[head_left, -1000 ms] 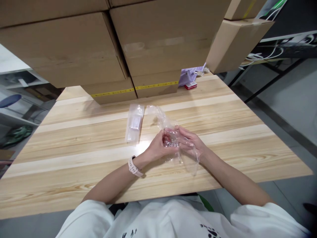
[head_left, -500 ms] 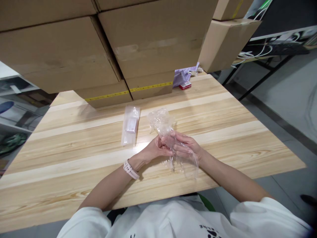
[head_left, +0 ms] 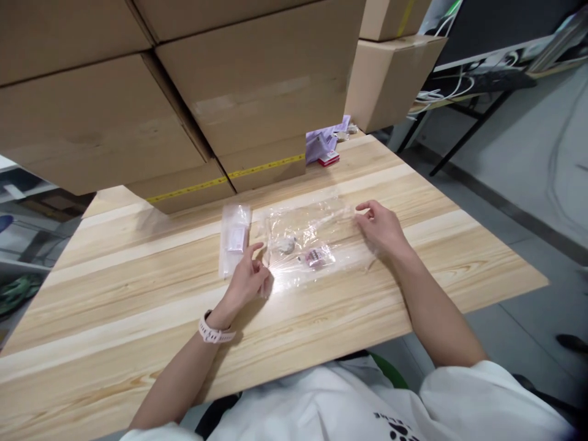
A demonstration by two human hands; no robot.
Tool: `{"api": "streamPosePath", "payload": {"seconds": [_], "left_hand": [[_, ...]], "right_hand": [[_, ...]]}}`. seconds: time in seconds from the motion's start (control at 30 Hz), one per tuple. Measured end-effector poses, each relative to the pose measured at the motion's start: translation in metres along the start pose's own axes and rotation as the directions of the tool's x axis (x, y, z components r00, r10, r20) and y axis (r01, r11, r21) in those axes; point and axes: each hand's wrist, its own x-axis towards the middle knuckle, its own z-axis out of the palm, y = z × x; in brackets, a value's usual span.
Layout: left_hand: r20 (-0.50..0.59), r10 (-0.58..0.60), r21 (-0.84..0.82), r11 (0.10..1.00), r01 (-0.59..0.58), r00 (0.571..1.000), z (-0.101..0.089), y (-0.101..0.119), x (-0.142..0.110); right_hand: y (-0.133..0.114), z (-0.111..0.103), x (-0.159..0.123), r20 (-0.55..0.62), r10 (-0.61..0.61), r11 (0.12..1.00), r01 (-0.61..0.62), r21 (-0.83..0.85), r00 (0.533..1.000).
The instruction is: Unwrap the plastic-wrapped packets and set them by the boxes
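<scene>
A crinkled clear plastic bag lies spread flat on the wooden table. In or on it are a small pink printed packet and a small round greyish piece; which of the two I cannot tell. At the bag's left edge, my left hand has its index finger stretched out and the others bent. My right hand is by the right edge, thumb and fingers apart. Just beyond my left hand lies a clear sleeve with a small pale box.
Large cardboard boxes rise along the table's far side, with a yellow tape measure across their lower part. Purple packaging and a red-and-white small box lie beside them. A monitor stands on a desk to the right.
My hands were together around the bunched plastic bag. They have moved apart, and the bag now lies spread out with the pink packet and round piece showing. The view has shifted slightly.
</scene>
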Motion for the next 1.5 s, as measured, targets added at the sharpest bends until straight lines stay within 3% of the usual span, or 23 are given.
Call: {"api": "streamPosePath", "payload": {"seconds": [0.13,0.3,0.37,0.4,0.47,0.53,0.57,0.6,0.63,0.7,0.77,0.8,0.87,0.9,1.03,1.07,1.13,1.2,1.3,1.37,1.43,1.5], "left_hand": [[0.017,0.039,0.338,0.940,-0.042,0.999,-0.006,-0.002,-0.009],[-0.097,0.217,0.711,0.698,-0.085,0.971,-0.009,0.008,-0.015],[-0.074,0.379,0.749,0.631,-0.199,0.923,-0.001,0.011,-0.018],[-0.004,0.467,0.740,0.596,-0.311,0.884,0.006,0.011,-0.019],[0.212,0.593,0.679,0.482,-0.554,0.777,0.022,0.007,-0.023],[0.420,0.606,0.615,0.358,-0.703,0.676,0.035,-0.002,-0.026],[0.489,0.578,0.601,0.318,-0.733,0.653,0.039,-0.008,-0.028],[0.532,0.545,0.601,0.296,-0.742,0.648,0.041,-0.014,-0.030],[0.553,0.514,0.608,0.289,-0.740,0.656,0.041,-0.020,-0.032],[0.554,0.474,0.628,0.302,-0.717,0.684,0.036,-0.029,-0.038],[0.540,0.451,0.647,0.317,-0.693,0.710,0.030,-0.034,-0.045],[0.534,0.446,0.656,0.318,-0.685,0.718,0.028,-0.035,-0.049],[0.528,0.435,0.674,0.308,-0.672,0.729,0.025,-0.035,-0.053],[0.528,0.430,0.681,0.301,-0.668,0.732,0.024,-0.035,-0.055],[0.522,0.441,0.697,0.272,-0.663,0.730,0.027,-0.033,-0.055],[0.515,0.454,0.700,0.266,-0.662,0.727,0.028,-0.033,-0.055],[0.493,0.486,0.712,0.252,-0.655,0.722,0.030,-0.034,-0.054],[0.468,0.514,0.727,0.238,-0.644,0.719,0.032,-0.036,-0.052],[0.461,0.547,0.732,0.211,-0.648,0.699,0.033,-0.037,-0.050],[0.466,0.549,0.732,0.201,-0.651,0.694,0.033,-0.037,-0.049],[0.473,0.535,0.736,0.197,-0.648,0.700,0.032,-0.036,-0.049],[0.479,0.528,0.738,0.191,-0.648,0.701,0.032,-0.037,-0.050]], "right_hand": [[0.009,-0.004,0.003,0.084,-0.017,0.985,0.031,-0.170,0.996],[0.025,-0.018,0.008,0.074,0.051,0.946,-0.024,-0.324,0.996],[0.027,-0.022,0.008,0.026,0.065,0.930,-0.051,-0.364,0.998],[0.025,-0.023,0.007,-0.031,0.029,0.925,-0.039,-0.379,0.999],[0.014,-0.024,0.001,-0.195,-0.128,0.922,0.044,-0.385,0.973],[-0.002,-0.022,-0.010,-0.282,-0.292,0.927,0.198,-0.320,0.914],[-0.012,-0.019,-0.018,-0.224,-0.345,0.925,0.289,-0.248,0.912],[-0.020,-0.016,-0.025,-0.085,-0.390,0.914,0.375,-0.158,0.917],[-0.028,-0.012,-0.034,0.110,-0.435,0.894,0.443,-0.068,0.894],[-0.039,-0.003,-0.049,0.463,-0.483,0.849,0.528,0.038,0.743],[-0.043,0.006,-0.058,0.614,-0.491,0.807,0.589,0.053,0.618],[-0.043,0.009,-0.060,0.632,-0.494,0.797,0.602,0.054,0.597],[-0.040,0.010,-0.059,0.631,-0.486,0.809,0.585,0.063,0.604],[-0.038,0.008,-0.056,0.620,-0.468,0.830,0.555,0.062,0.630],[-0.038,-0.002,-0.044,0.429,-0.324,0.940,0.337,0.048,0.843],[-0.042,-0.002,-0.043,0.374,-0.307,0.950,0.307,0.061,0.875],[-0.055,0.005,-0.044,0.342,-0.349,0.936,0.344,0.077,0.873],[-0.070,0.024,-0.049,0.412,-0.462,0.876,0.477,0.073,0.785],[-0.084,0.062,-0.054,0.542,-0.637,0.674,0.737,0.049,0.547],[-0.085,0.084,-0.053,0.587,-0.695,0.506,0.863,-0.011,0.415],[-0.084,0.098,-0.050,0.604,-0.715,0.381,0.921,-0.087,0.353],[-0.084,0.104,-0.047,0.605,-0.723,0.335,0.935,-0.117,0.335]]}}
